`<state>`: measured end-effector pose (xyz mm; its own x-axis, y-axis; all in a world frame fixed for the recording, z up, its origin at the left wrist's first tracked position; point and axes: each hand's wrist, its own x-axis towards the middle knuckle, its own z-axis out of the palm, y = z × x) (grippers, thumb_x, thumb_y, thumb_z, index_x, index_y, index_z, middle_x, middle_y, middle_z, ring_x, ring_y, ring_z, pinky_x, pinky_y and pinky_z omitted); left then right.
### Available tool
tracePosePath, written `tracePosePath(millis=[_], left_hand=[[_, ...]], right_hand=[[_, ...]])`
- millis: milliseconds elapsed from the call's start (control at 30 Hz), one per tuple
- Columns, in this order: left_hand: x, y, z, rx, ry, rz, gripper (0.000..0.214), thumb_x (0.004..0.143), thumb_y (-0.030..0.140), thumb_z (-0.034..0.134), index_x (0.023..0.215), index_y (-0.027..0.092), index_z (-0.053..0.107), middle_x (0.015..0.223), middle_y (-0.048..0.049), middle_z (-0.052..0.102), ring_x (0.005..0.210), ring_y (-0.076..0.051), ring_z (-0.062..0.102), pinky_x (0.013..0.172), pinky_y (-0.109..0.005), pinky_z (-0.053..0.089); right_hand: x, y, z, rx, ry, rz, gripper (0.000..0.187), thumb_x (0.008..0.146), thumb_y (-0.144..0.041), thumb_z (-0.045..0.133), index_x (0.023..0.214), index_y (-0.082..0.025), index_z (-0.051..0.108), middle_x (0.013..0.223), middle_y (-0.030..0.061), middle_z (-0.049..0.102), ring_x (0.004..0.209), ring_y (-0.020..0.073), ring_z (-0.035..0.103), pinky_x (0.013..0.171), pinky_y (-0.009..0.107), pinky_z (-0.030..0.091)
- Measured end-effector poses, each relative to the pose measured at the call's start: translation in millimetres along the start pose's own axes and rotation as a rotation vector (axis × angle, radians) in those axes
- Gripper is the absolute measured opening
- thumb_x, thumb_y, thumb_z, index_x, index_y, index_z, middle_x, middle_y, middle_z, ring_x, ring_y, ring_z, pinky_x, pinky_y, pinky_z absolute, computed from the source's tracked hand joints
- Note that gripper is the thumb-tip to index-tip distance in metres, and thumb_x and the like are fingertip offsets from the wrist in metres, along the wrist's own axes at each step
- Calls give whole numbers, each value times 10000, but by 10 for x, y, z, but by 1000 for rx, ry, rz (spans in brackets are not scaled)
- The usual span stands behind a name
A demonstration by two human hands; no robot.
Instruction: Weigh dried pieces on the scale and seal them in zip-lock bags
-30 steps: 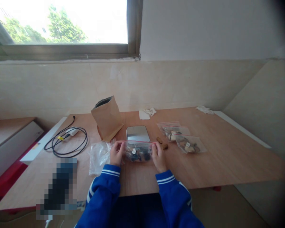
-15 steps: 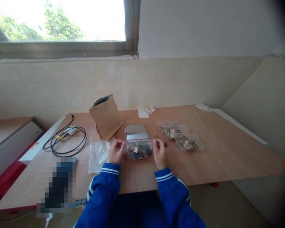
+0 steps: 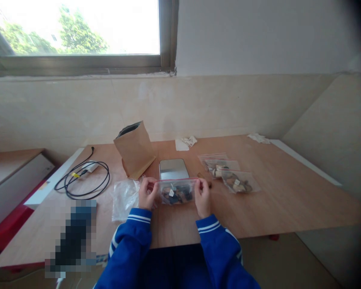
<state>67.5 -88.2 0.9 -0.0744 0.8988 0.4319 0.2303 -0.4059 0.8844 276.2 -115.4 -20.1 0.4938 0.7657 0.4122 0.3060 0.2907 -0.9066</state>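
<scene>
Between my two hands is a clear zip bag (image 3: 180, 196) with a red closure strip, holding dark and brown pieces and a small white tag. My left hand (image 3: 147, 193) pinches the strip's left end. The right end is pinched by my right hand (image 3: 202, 196). Just behind the bag lies a flat scale-like device (image 3: 173, 168) with a silvery top. Beside my left hand, clear plastic bags (image 3: 123, 198) lie flat and crumpled. To the right rest filled zip bags (image 3: 239, 183) with brownish pieces and a white tag.
A brown paper pouch (image 3: 134, 148) stands open behind the plastic bags. Coiled black cable (image 3: 108, 176) and a white plug piece lie at the left. A pixelated dark object (image 3: 75, 233) is at the front left. Crumpled tissue (image 3: 189, 141) lies near the wall.
The bag's strip sits a little lower in view, as does the whole scene slightly. Both hands keep their pinch on the zip bag.
</scene>
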Motion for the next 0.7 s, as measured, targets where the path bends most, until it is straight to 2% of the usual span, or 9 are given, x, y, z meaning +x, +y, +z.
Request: tracePosePath(millis=[333,533,700], left_hand=[[-3,-52,0,43,-9,70,147,827,323,572,828,176,575,879,-45,587,752,-141,551,635,-244,428],[-7,-51,-3,-29,-89,-25,215,842,391,547,837,178,575,824,-24,577,712,-138,538,621,-247,418],[-16,-24,16,-48,-109,-75,223,824,404,575,868,185,565,764,3,564,654,-119,523,589,-232,405]], right_hand=[[-13,20,6,-12,13,-18,319,906,-482,418,903,-186,535,793,70,649,715,188,631,671,310,504],[-11,25,-10,47,-19,53,328,915,-488,388,902,-193,530,810,65,654,736,187,633,693,310,503],[-40,-4,-15,64,-48,77,313,910,-475,406,960,-192,532,844,58,642,750,180,617,691,300,497]])
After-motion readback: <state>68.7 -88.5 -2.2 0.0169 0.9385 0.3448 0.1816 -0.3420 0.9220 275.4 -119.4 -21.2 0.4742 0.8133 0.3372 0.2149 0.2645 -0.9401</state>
